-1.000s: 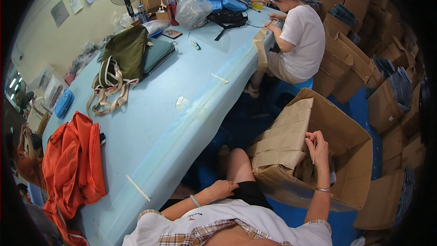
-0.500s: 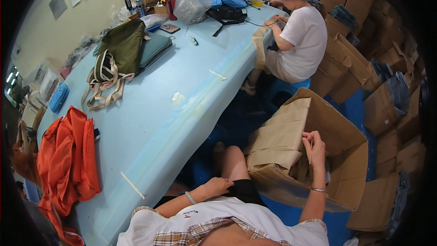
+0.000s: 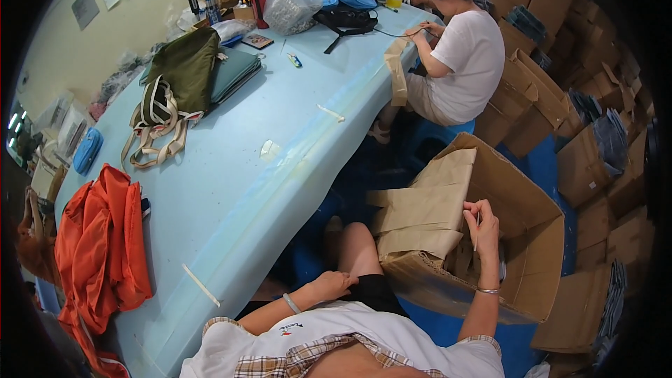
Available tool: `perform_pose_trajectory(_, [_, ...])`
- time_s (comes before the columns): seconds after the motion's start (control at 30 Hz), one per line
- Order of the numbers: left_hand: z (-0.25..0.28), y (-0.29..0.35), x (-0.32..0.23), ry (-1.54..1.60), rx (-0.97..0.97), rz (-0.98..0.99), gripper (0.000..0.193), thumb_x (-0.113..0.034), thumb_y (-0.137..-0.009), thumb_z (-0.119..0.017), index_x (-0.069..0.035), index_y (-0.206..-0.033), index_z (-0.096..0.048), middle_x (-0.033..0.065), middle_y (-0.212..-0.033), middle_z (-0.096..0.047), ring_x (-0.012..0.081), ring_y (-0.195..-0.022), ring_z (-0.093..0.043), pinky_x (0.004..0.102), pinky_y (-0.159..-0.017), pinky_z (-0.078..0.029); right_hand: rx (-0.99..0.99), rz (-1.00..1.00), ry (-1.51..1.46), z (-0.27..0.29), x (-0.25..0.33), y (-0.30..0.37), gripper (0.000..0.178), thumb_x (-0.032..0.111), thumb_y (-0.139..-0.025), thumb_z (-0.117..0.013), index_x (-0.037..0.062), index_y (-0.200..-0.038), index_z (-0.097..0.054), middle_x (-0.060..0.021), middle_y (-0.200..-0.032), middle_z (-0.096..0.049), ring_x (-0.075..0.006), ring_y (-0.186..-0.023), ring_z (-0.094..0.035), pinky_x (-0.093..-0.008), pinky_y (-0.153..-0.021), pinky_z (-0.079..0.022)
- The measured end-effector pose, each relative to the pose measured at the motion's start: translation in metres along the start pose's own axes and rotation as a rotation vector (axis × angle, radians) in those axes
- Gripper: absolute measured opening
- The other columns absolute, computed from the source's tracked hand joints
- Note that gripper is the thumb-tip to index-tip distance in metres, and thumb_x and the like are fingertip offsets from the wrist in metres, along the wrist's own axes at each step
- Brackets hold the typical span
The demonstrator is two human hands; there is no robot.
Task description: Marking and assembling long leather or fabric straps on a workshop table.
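Observation:
My right hand (image 3: 484, 225) is raised at the left inner side of an open cardboard box (image 3: 528, 203). Its fingers are pinched around a thin, pale stick-like tool (image 3: 477, 232) whose exact kind I cannot make out. The fingertips are beside the edge of several wide, khaki-brown strips (image 3: 430, 208) draped over the box's left side. One strip end juts out leftward past the others. My left hand (image 3: 332, 285) lies on my lap, against my black shorts (image 3: 378, 294), its fingers loosely stretched out and holding nothing that shows.
A long table (image 3: 231, 189) under pale blue sheeting runs along the left. On it are orange-red fabric (image 3: 105, 238), an olive bag (image 3: 185, 63) with cream straps, and a blue pouch (image 3: 88, 151). A co-worker (image 3: 465, 56) sits at its far right side. Cartons (image 3: 539, 98) crowd the right.
One khaki strip's end now sticks out to the left of the box. My hands have barely moved. At the table, the co-worker's hanging strip has shifted and the hands have lifted slightly.

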State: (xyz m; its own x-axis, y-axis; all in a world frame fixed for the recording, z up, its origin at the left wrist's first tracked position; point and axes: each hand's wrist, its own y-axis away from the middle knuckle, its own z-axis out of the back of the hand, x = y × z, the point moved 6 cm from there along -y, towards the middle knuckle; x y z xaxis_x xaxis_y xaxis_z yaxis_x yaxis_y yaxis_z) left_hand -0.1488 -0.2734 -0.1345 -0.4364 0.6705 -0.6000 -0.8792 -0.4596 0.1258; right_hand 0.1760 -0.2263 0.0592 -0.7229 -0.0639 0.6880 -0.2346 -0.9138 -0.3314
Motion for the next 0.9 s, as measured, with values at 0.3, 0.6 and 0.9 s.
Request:
perform_pose_trajectory(0.3, [-0.015, -0.004, -0.003, -0.15, -0.056, -0.009, 0.067, -0.021, -0.084, -0.067, -0.011, -0.144, -0.038, 0.0149, -0.078, -0.063, 0.0332, -0.07, -0.064, 0.0419, -0.058, -0.051, -0.003, 0.011, -0.001, 0.001, 0.005, 0.001, 0.018, 0.001, -0.087, -0.064, 0.0, -0.088, -0.045, -0.0192, -0.094, -0.07, -0.0286, -0.08, -0.069, -0.0329, -0.071, -0.052])
perform_pose_trajectory(0.6, [-0.01, -0.007, -0.007, -0.268, -0.106, -0.04, 0.065, -0.022, -0.081, -0.068, -0.008, -0.14, -0.044, 0.0131, -0.071, -0.064, 0.0286, -0.063, -0.065, 0.0383, -0.054, -0.051, -0.008, 0.018, 0.016, -0.001, 0.004, 0.0, 0.019, 0.001, -0.087, -0.064, -0.0001, -0.088, -0.045, -0.019, -0.092, -0.069, -0.0276, -0.075, -0.067, -0.0326, -0.069, -0.051])
perform_pose_trajectory(0.9, [-0.01, -0.01, -0.008, -0.272, -0.086, -0.001, 0.063, -0.022, -0.081, -0.068, -0.008, -0.138, -0.045, 0.0134, -0.071, -0.064, 0.0295, -0.063, -0.065, 0.0394, -0.055, -0.051, 0.008, -0.018, 0.037, 0.001, 0.009, 0.0, 0.019, 0.001, -0.087, -0.064, -0.0001, -0.088, -0.045, -0.0188, -0.093, -0.069, -0.027, -0.074, -0.066, -0.0322, -0.069, -0.051])
